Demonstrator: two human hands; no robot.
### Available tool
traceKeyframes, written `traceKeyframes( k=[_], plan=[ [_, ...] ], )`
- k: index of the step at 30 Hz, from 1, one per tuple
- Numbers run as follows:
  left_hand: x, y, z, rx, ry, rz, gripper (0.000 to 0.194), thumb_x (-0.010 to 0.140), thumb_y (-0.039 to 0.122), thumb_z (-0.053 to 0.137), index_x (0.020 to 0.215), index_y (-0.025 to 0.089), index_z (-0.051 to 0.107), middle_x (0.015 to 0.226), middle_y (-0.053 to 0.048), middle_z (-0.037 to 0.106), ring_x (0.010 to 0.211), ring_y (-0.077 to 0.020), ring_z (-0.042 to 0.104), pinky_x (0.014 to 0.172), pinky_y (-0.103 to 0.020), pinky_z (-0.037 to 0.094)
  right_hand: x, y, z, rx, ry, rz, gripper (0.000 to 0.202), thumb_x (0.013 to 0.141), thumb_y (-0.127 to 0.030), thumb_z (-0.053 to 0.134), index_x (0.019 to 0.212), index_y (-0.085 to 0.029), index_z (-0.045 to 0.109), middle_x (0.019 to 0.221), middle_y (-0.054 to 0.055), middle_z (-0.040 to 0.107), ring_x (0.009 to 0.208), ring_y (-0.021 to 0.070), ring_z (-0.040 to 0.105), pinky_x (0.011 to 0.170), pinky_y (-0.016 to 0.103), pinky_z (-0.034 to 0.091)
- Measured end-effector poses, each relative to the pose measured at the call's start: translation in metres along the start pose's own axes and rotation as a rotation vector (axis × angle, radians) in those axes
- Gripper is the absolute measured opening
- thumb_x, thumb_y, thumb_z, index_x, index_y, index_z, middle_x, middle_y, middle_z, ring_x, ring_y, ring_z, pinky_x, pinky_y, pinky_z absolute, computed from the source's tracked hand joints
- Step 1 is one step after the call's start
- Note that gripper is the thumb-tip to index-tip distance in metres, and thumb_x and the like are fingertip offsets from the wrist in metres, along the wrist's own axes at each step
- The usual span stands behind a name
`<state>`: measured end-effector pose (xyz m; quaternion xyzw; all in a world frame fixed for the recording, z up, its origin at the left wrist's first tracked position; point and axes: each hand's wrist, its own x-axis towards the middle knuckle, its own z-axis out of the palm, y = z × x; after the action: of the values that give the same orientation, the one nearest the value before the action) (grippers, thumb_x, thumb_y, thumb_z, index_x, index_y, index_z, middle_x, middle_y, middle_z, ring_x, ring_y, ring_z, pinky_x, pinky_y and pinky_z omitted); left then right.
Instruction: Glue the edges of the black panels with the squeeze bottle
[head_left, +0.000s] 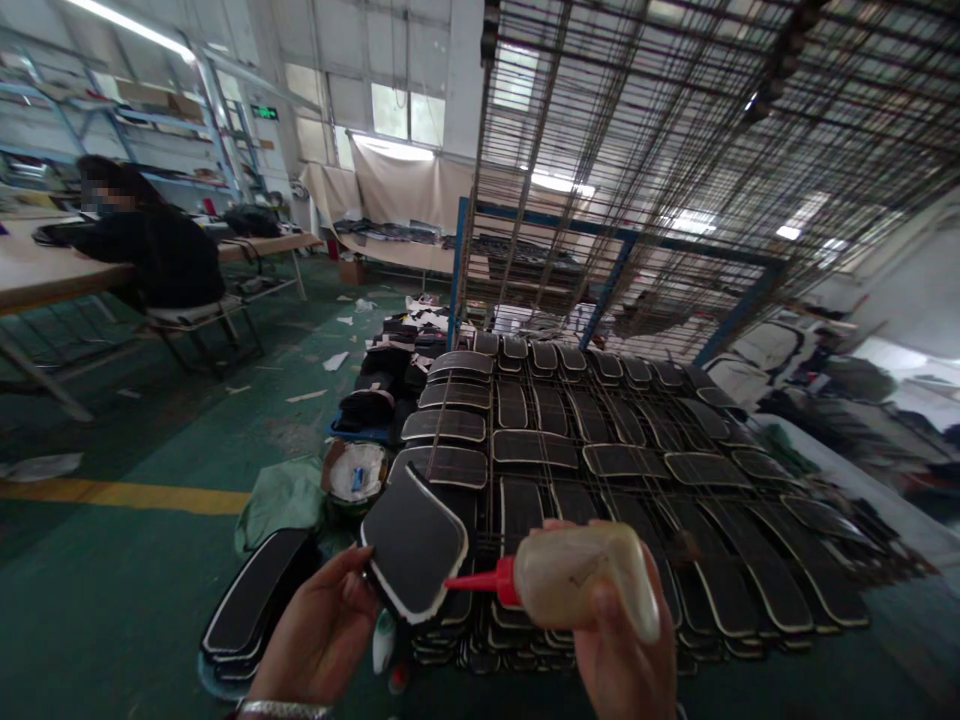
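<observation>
My left hand [326, 620] pinches the left edge of a dark grey, leaf-shaped panel [418, 545] with a pale border, tilted up in front of me. In my right hand [630, 640] is a squeeze glue bottle [574, 575], cloudy and yellowish, lying sideways with its red nozzle [480, 580] pointing left. The nozzle tip meets the pale right edge of the panel, or comes very close to it. Under and behind both hands, many similar dark panels [536, 450] with pale edges lie in rows on a wire rack.
Raised wire racks [675, 150] on a blue frame tilt above the rows. At lower left stands a stack of dark panels [259, 590], beside a green cloth sack [281, 500] and a round tub [354, 475]. A person [161, 235] sits at a table on the left.
</observation>
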<state>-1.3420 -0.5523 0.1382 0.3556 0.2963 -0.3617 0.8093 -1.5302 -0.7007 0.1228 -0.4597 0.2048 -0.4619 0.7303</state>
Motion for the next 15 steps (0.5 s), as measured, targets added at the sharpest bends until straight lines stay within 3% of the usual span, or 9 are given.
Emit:
traceKeyframes(
  k=[3,6,11,13,15],
  plan=[
    [0.003,0.000,-0.003,-0.008,-0.001,-0.013,0.029,0.094,-0.010,0.041,0.085,0.011,0.059,0.060,-0.002,0.069,0.043,-0.0085,0.067,0.043,-0.011,0.055,0.006,-0.009,0.000,-0.026,0.026,-0.069,0.065,0.084,-0.052,0.093,0.133,-0.029,0.056,0.122,0.013,0.071,0.117,0.0380,0.067,0.092,0.050,0.061],
    [0.004,0.000,-0.005,-0.011,-0.019,-0.006,0.029,0.093,-0.010,0.042,0.084,0.012,0.059,0.059,-0.001,0.067,0.042,-0.0088,0.065,0.043,-0.013,0.055,0.000,-0.001,-0.001,-0.038,0.011,-0.048,0.066,0.082,-0.053,0.095,0.131,-0.027,0.059,0.123,0.015,0.071,0.114,0.0400,0.068,0.089,0.052,0.062],
    [0.005,0.002,-0.003,-0.046,0.003,0.014,0.029,0.095,-0.008,0.041,0.084,0.012,0.060,0.062,-0.002,0.068,0.045,-0.0107,0.067,0.044,-0.015,0.057,-0.006,0.031,-0.002,0.223,-0.002,0.271,0.049,0.084,-0.051,0.094,0.117,-0.023,0.072,0.115,0.015,0.075,0.103,0.0355,0.073,0.086,0.048,0.064],
    [0.008,0.001,-0.004,-0.041,0.011,0.028,0.028,0.095,-0.008,0.041,0.091,0.009,0.062,0.069,-0.005,0.072,0.050,-0.0121,0.071,0.047,-0.016,0.060,0.005,0.033,-0.002,0.335,0.020,0.395,0.044,0.083,-0.051,0.095,0.112,-0.025,0.075,0.115,0.013,0.076,0.104,0.0309,0.074,0.087,0.043,0.065],
    [0.012,-0.002,-0.005,-0.032,0.016,0.037,0.028,0.096,-0.009,0.040,0.094,0.008,0.063,0.070,-0.005,0.073,0.050,-0.0120,0.071,0.047,-0.017,0.061,0.021,0.023,0.000,0.386,0.070,0.430,0.047,0.076,-0.047,0.102,0.110,-0.026,0.077,0.118,0.011,0.075,0.110,0.0283,0.072,0.090,0.038,0.064]
  ],
)
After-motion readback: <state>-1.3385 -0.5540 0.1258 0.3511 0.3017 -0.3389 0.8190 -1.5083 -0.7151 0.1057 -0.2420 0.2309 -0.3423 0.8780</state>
